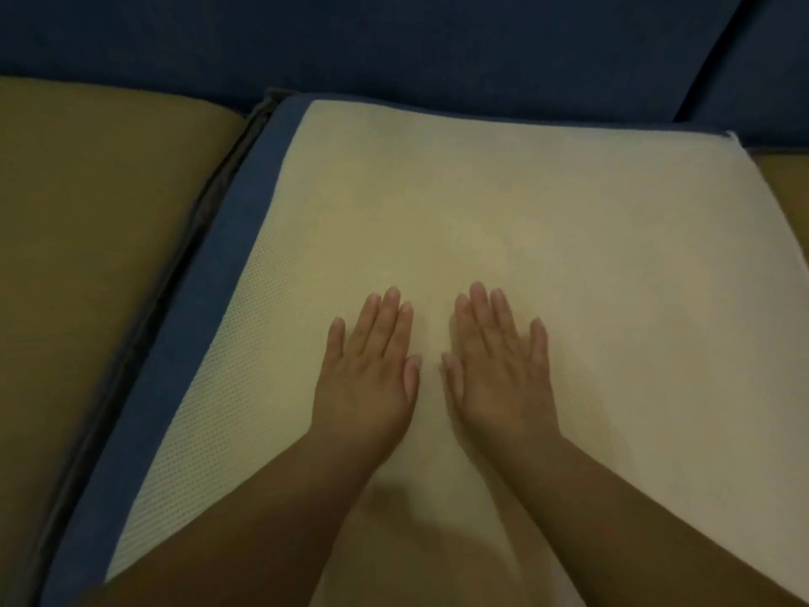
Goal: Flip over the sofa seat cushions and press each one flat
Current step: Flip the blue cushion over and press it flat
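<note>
A seat cushion (503,203) lies in the middle of the sofa with its cream, dotted mesh side facing up and a blue fabric side wall along its left edge. My left hand (372,365) rests palm down on the cushion's middle, fingers straight and slightly apart. Close beside it my right hand (499,365) lies flat on the same cream surface. Both hands hold nothing. My forearms cover the cushion's near part.
A mustard-coloured seat surface (87,256) lies to the left, parted from the cushion by a dark seam gap (144,335). A strip of the same mustard colour (783,186) shows at the right. The dark blue sofa back (394,41) runs across the top.
</note>
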Available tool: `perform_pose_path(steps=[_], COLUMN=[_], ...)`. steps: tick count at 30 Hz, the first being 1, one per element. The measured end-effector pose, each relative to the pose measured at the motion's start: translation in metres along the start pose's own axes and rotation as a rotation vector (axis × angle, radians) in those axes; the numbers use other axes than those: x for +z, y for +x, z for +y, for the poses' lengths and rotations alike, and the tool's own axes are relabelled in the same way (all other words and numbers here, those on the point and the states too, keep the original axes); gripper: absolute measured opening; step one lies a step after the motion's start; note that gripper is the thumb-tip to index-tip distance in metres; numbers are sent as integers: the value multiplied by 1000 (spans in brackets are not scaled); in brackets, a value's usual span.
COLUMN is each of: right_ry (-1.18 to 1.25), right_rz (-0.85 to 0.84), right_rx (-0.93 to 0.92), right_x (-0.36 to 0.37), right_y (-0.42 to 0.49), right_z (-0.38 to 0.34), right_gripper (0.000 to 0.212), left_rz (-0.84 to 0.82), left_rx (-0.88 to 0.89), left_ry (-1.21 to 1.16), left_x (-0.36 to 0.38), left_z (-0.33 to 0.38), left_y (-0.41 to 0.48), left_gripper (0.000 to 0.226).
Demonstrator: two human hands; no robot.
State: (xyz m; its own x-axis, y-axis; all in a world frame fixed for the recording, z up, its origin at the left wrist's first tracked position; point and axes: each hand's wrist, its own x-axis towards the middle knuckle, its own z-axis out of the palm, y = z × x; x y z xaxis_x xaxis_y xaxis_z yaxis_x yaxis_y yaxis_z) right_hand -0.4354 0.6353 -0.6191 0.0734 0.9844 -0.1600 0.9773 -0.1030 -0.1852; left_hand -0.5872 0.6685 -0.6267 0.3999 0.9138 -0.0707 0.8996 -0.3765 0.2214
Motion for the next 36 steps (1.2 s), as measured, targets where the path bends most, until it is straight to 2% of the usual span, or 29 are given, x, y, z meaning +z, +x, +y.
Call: perform_pose_path(steps=[2,5,9,12,14,17,20,24,25,27,30,31,34,36], right_ry=[-9,57,60,43,58,103,68,70,81,101,94,95,95,102], right_rz=[-83,-118,79,-15,-63,-6,209,45,47,105,249,234,49,12], right_rx=[26,11,52,128,108,89,154,180,166,153,230,253,283,270], right_x=[10,5,-16,-6,2,-15,-24,-3,-2,-15,-28,-25,-8,-7], right_y=[-6,-4,-21,-38,-37,-35,-44,-62,-60,-58,-69,-75,-87,-84], right_z=[10,11,42,74,78,85,119,157,159,162,188,198,218,221], right_gripper=[65,61,63,62,62,62,61,70,71,70,64,63,63,61], left_rz=[-45,-71,22,-26,-62,-53,4,-81,-77,-67,-11,-19,-85,-99], left_rx=[-20,-42,15,111,98,109,195,233,219,222,272,290,314,303], left_ry=[39,80,-19,-11,41,45,-6,65,75,47,-29,-31,36,61], left_x=[12,8,-10,12,25,20,14,44,46,39,32,38,64,69], left_z=[3,6,45,83,88,103,136,158,160,169,207,219,240,240], left_y=[-4,-4,6,8,6,12,25,23,24,26,33,34,31,33], left_gripper=[62,62,60,63,66,62,59,62,63,65,61,59,59,61])
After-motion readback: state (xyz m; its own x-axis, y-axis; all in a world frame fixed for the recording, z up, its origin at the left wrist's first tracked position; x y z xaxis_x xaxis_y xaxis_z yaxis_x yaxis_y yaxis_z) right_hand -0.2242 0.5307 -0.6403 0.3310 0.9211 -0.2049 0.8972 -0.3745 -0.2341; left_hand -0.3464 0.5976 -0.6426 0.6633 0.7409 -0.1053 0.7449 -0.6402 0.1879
